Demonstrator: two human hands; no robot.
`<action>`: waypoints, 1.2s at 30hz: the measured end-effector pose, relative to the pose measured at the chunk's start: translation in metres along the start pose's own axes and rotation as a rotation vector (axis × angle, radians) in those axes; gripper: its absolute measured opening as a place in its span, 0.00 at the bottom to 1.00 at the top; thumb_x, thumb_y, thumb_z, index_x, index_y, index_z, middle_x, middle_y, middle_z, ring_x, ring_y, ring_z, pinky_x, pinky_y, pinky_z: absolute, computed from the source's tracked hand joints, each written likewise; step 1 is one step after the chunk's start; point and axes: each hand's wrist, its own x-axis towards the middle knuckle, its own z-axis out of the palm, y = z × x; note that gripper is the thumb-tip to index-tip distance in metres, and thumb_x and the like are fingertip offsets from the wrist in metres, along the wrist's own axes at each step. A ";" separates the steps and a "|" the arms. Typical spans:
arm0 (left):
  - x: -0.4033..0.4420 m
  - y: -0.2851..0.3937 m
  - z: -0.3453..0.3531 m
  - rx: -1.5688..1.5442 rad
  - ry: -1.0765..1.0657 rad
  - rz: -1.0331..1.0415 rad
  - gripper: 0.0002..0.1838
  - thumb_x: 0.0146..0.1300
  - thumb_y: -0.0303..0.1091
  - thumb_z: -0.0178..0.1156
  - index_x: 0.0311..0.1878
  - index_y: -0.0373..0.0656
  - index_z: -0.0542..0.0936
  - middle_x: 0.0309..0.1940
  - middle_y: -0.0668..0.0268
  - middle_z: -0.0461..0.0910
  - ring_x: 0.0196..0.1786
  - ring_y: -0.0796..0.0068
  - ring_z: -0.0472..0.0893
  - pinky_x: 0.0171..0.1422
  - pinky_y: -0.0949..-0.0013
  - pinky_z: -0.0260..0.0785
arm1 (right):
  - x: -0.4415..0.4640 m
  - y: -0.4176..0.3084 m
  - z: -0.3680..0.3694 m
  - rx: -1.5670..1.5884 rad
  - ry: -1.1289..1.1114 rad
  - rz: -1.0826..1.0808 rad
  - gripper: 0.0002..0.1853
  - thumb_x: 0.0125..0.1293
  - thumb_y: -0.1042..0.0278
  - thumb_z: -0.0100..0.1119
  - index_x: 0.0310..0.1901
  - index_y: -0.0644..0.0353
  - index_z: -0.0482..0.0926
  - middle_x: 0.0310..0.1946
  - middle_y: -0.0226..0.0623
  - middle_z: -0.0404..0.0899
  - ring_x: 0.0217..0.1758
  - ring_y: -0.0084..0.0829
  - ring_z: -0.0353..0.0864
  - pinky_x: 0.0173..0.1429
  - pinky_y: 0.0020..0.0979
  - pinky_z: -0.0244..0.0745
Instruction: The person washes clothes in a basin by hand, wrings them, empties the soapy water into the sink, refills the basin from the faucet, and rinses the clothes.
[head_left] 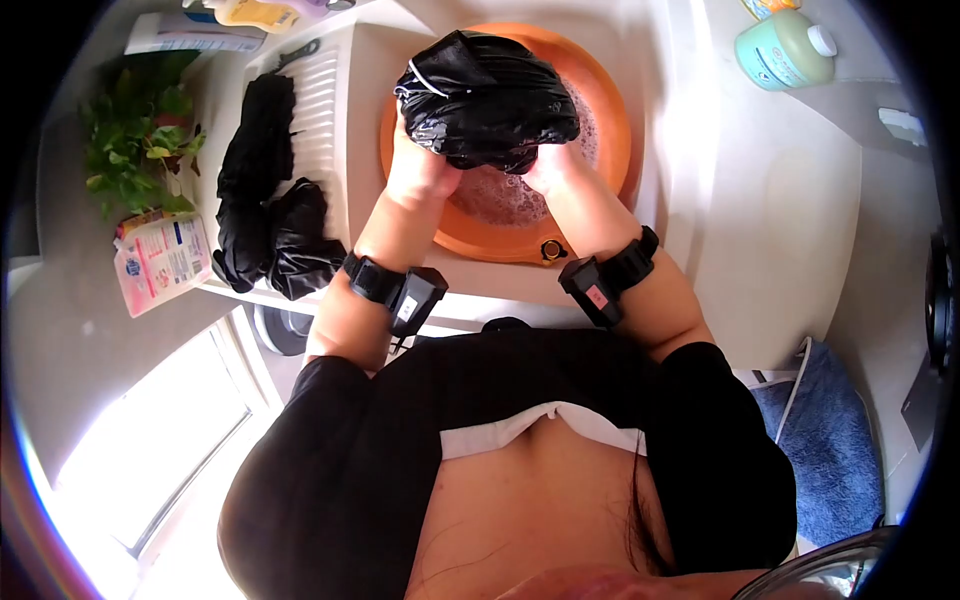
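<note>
A bunched, wet-looking black cloth (490, 100) with a thin white cord is held up over an orange basin (612, 120). My left hand (425, 165) grips its left underside, and my right hand (555, 165) grips its right underside. The cloth hides most of my fingers. Below it, foamy water (500, 200) shows in the basin, which stands in a white sink. To the left, more black cloths (262, 150) lie in a heap on the ribbed white washboard (318, 110).
A leafy plant (140, 145) and a pink-and-white pouch (165, 262) stand at the left edge. A green bottle (785, 50) is at the upper right, with bottles (262, 12) at the upper left. A blue towel (825, 450) hangs at the lower right.
</note>
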 end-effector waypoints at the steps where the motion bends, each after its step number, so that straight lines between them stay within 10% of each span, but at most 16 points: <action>1: 0.001 -0.005 -0.001 -0.036 0.010 -0.018 0.20 0.63 0.38 0.57 0.54 0.37 0.73 0.49 0.58 0.78 0.50 0.64 0.79 0.55 0.63 0.74 | -0.005 -0.004 0.005 -0.046 -0.011 -0.050 0.23 0.68 0.51 0.48 0.58 0.57 0.70 0.53 0.36 0.76 0.55 0.30 0.77 0.57 0.36 0.76; 8: -0.001 -0.018 -0.020 -0.026 0.051 -0.100 0.24 0.58 0.31 0.63 0.58 0.40 0.69 0.51 0.61 0.76 0.52 0.67 0.77 0.60 0.63 0.70 | 0.002 0.008 -0.022 0.026 0.105 -0.072 0.25 0.66 0.47 0.50 0.56 0.58 0.71 0.51 0.35 0.76 0.52 0.30 0.78 0.55 0.35 0.77; 14: -0.017 0.033 -0.038 0.306 -0.234 -0.271 0.54 0.46 0.25 0.70 0.73 0.47 0.46 0.65 0.59 0.61 0.66 0.63 0.64 0.67 0.57 0.59 | 0.007 0.000 -0.023 -0.029 0.102 -0.175 0.23 0.67 0.50 0.49 0.55 0.58 0.71 0.50 0.36 0.77 0.51 0.30 0.79 0.53 0.34 0.78; 15: -0.020 0.046 -0.040 0.346 -0.329 -0.306 0.50 0.58 0.46 0.64 0.74 0.50 0.41 0.68 0.56 0.57 0.69 0.59 0.61 0.68 0.49 0.57 | 0.007 -0.002 -0.019 -0.045 0.121 -0.200 0.19 0.68 0.56 0.50 0.54 0.60 0.71 0.48 0.36 0.78 0.49 0.29 0.79 0.51 0.32 0.78; 19: -0.015 0.045 0.007 0.057 0.012 -0.422 0.47 0.60 0.75 0.31 0.72 0.48 0.48 0.69 0.57 0.56 0.69 0.56 0.61 0.65 0.45 0.60 | 0.009 0.003 -0.023 -0.170 0.102 -0.284 0.17 0.66 0.66 0.53 0.54 0.63 0.72 0.45 0.35 0.79 0.47 0.25 0.79 0.48 0.28 0.76; 24: 0.009 -0.005 0.000 -0.087 0.304 -0.366 0.41 0.62 0.61 0.54 0.69 0.44 0.54 0.58 0.59 0.69 0.60 0.64 0.71 0.63 0.58 0.67 | 0.014 0.013 -0.027 -0.119 0.101 -0.189 0.19 0.66 0.65 0.53 0.56 0.63 0.71 0.49 0.36 0.78 0.49 0.26 0.78 0.51 0.28 0.76; 36: 0.007 -0.023 -0.010 -0.148 0.431 -0.338 0.24 0.67 0.47 0.51 0.60 0.40 0.67 0.50 0.57 0.76 0.52 0.64 0.77 0.56 0.61 0.72 | 0.009 0.027 -0.041 0.090 0.100 0.055 0.21 0.66 0.56 0.51 0.55 0.61 0.72 0.50 0.38 0.77 0.50 0.32 0.79 0.53 0.35 0.78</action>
